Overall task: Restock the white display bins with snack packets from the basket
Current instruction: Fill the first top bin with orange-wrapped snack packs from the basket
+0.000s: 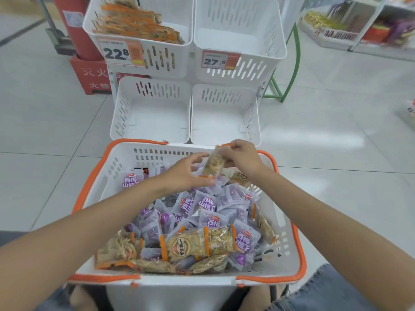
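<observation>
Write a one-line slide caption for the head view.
Right hand pinches a snack packet over the basket, left hand reaching for it; three white bins ahead are empty.

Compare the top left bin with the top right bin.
The top left bin holds orange-edged packets; the top right bin shows a bare floor. The left tag reads 22.8, the right tag 27.6. Both are white and slotted.

Arms extended; right grip (241, 157) pinches packet (214, 163); left grip (186, 173) spread open.
</observation>
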The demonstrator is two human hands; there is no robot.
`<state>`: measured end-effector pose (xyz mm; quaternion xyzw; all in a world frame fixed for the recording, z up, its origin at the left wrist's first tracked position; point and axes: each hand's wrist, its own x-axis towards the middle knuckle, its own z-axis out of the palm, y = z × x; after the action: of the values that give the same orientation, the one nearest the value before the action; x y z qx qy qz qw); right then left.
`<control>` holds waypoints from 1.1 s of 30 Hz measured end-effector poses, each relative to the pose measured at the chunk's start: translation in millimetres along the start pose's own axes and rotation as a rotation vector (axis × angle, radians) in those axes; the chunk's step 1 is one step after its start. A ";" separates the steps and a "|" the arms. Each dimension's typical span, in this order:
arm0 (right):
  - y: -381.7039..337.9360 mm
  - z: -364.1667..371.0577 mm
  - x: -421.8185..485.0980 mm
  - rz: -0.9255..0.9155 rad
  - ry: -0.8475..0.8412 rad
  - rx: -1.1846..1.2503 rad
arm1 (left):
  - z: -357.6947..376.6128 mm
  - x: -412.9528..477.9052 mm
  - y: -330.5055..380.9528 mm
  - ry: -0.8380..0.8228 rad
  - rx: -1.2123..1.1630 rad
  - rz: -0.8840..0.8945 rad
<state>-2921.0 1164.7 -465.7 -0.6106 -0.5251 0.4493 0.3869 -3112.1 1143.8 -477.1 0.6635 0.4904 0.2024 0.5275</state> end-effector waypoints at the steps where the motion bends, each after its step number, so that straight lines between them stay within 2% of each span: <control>1: -10.2 9.0 -4.9 0.051 -0.078 0.155 | 3.9 0.7 2.2 0.000 -0.054 -0.007; 2: -17.3 15.6 -7.4 0.069 -0.126 0.219 | 4.2 0.7 3.1 0.029 -0.126 -0.032; 4: -25.9 20.5 -8.2 0.034 -0.132 0.151 | -3.8 0.6 1.1 0.057 -0.286 -0.118; 6: -29.2 17.8 -7.5 -0.022 -0.142 -0.010 | -18.1 -2.6 0.2 -0.024 -0.385 -0.183; 8: -28.8 16.4 -10.6 -0.046 -0.254 -0.024 | -28.6 -7.8 -0.6 -0.072 -0.485 -0.202; 13: -23.9 26.3 -24.1 0.010 -0.247 0.073 | -37.0 -13.7 -9.1 0.228 -0.706 -0.161; 15: -18.9 36.0 -30.7 0.032 -0.260 0.112 | -33.9 -15.5 -11.5 0.202 -0.860 -0.176; 17: -9.7 45.7 -36.1 0.038 -0.272 0.131 | -28.2 -19.4 -16.2 0.167 -0.787 -0.213; 18: -5.8 49.2 -40.1 0.034 -0.294 0.078 | -28.0 -20.7 -20.2 0.194 -0.735 -0.234; 20: 5.4 53.3 -51.2 0.008 -0.403 -0.192 | -32.6 -21.9 -32.3 0.277 -0.695 -0.276; 22: 23.5 58.6 -62.9 -0.034 -0.606 -0.523 | -39.3 -24.0 -43.3 0.299 -0.693 -0.307; 23: 33.5 62.3 -67.9 -0.098 -0.697 -0.675 | -42.1 -25.6 -48.1 0.298 -0.695 -0.320; 25: 53.0 66.4 -71.1 -0.255 -0.743 -0.857 | -44.6 -29.4 -55.7 0.291 -0.682 -0.342; 27: 55.2 62.2 -63.2 -0.265 -0.702 -0.768 | -46.5 -30.5 -61.7 0.281 -0.671 -0.355; 31: 18.3 40.7 -38.9 -0.120 -0.500 -0.454 | -51.7 -28.4 -65.1 0.298 -0.736 -0.362; 33: 9.7 38.0 -39.1 -0.082 -0.637 -0.502 | -50.9 -25.5 -65.7 0.298 -0.754 -0.356</control>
<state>-2956.2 1124.5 -480.6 -0.4948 -0.7359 0.4580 0.0617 -3192.0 1144.8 -511.4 0.2934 0.5596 0.3667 0.6828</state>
